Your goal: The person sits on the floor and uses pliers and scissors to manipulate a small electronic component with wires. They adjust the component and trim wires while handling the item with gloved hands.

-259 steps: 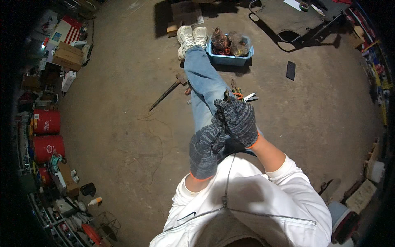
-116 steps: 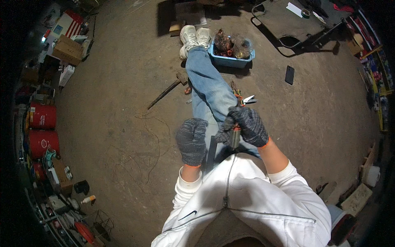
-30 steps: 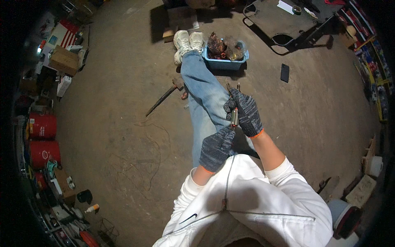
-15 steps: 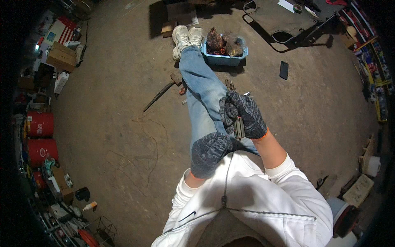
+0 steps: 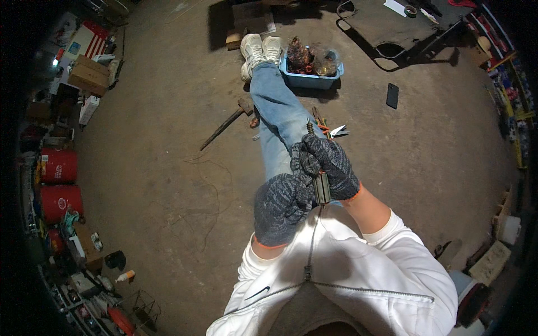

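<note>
My right hand [image 5: 332,167], in a dark grey knit glove with an orange cuff, is wrapped round a motor armature [image 5: 322,189]. The armature's grooved grey core shows below the fist, and its ribbed shaft sticks out above it. My left hand [image 5: 280,206], gloved alike, is closed, with its fingertips against the side of the core; its palm is hidden. Both hands are over my lap. Just beyond the right hand, by my leg, lie orange-handled pliers [image 5: 320,119] and a pair of scissors [image 5: 339,131] with open blades.
A hammer [image 5: 227,124] rests on the floor left of my legs, near a loose thin wire [image 5: 212,210]. Beside my shoes stands a blue bin [image 5: 311,81] with copper scrap and plastic bags. A black phone [image 5: 392,96] and a dark table [image 5: 386,28] are to the right; red drums [image 5: 60,203] line the left.
My right hand has drawn the armature nearer my body and to the left, uncovering the pliers and scissors. My left hand has moved up to the armature's core.
</note>
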Available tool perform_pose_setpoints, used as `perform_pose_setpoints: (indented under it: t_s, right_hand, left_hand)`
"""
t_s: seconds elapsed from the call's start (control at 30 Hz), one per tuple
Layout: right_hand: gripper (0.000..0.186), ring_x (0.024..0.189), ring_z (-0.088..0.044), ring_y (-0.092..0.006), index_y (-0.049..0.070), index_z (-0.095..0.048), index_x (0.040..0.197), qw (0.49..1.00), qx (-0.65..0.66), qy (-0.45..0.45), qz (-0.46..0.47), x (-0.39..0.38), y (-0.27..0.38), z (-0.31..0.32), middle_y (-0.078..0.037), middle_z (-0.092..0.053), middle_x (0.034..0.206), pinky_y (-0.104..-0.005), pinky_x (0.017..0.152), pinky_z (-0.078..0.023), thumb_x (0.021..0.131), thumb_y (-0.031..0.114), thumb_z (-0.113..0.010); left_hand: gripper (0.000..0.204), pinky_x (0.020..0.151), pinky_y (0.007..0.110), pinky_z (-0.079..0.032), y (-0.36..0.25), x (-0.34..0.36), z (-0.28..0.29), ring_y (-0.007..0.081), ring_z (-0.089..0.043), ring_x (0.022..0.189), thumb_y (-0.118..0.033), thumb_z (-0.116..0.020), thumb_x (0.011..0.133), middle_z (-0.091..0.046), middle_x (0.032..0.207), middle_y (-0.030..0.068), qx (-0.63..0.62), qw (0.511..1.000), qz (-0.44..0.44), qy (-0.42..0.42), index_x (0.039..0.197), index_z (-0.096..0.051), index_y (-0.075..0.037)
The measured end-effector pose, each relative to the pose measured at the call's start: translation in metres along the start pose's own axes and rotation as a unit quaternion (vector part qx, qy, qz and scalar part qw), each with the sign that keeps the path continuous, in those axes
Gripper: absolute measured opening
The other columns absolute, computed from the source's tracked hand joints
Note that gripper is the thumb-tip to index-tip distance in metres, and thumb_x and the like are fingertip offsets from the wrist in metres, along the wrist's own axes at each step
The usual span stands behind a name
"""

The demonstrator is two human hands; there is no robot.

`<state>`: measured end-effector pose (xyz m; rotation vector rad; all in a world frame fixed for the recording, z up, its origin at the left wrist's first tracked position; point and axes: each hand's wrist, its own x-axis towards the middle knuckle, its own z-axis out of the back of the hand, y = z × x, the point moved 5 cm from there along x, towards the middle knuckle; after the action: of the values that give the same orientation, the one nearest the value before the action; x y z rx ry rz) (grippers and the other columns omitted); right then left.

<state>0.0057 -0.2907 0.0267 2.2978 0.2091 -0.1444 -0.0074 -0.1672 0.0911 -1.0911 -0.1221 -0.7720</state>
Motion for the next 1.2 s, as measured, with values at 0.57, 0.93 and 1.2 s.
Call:
perform_pose_setpoints:
  t_s: [0.57, 0.93, 1.2]
  right_hand:
    - [0.013, 0.055, -0.041, -0.0141, 0.012, -0.051, 0.087, 0.950, 0.301, 0.077, 0.014, -0.004, 0.000, -0.049, -0.002, -0.040, 0.065, -0.0267, 0.052, -0.037, 0.093, 0.019, -0.042]
    - [0.021, 0.074, -0.052, -0.0136, 0.012, -0.049, 0.105, 0.913, 0.370, 0.173, -0.010, 0.001, -0.004, -0.042, -0.002, -0.051, 0.085, -0.0261, 0.061, -0.046, 0.092, 0.028, -0.047]
    - [0.033, 0.072, -0.059, -0.0192, 0.006, -0.056, 0.096, 0.987, 0.139, -0.069, -0.046, 0.005, -0.008, -0.017, -0.010, -0.059, 0.084, -0.0303, 0.060, -0.051, 0.092, 0.036, -0.043]
  left_hand:
    - [0.008, 0.053, 0.038, -0.044, -0.013, -0.018, -0.004, 0.0284, -0.057, 0.062, -0.014, -0.066, 0.065, -0.057, 0.066, 0.0068, 0.064, 0.997, -0.022, -0.026, 0.071, -0.062, -0.011]
    - [0.010, 0.059, 0.035, -0.047, 0.000, -0.027, -0.008, 0.0244, -0.060, 0.070, -0.011, -0.065, 0.072, -0.063, 0.078, 0.0064, 0.037, 0.996, -0.061, 0.060, 0.082, -0.066, -0.009]
    - [0.018, 0.054, 0.038, -0.043, -0.013, -0.014, 0.006, 0.0261, -0.057, 0.064, -0.011, -0.065, 0.069, -0.062, 0.076, 0.0074, 0.131, 0.981, -0.127, -0.069, 0.086, -0.066, -0.010]
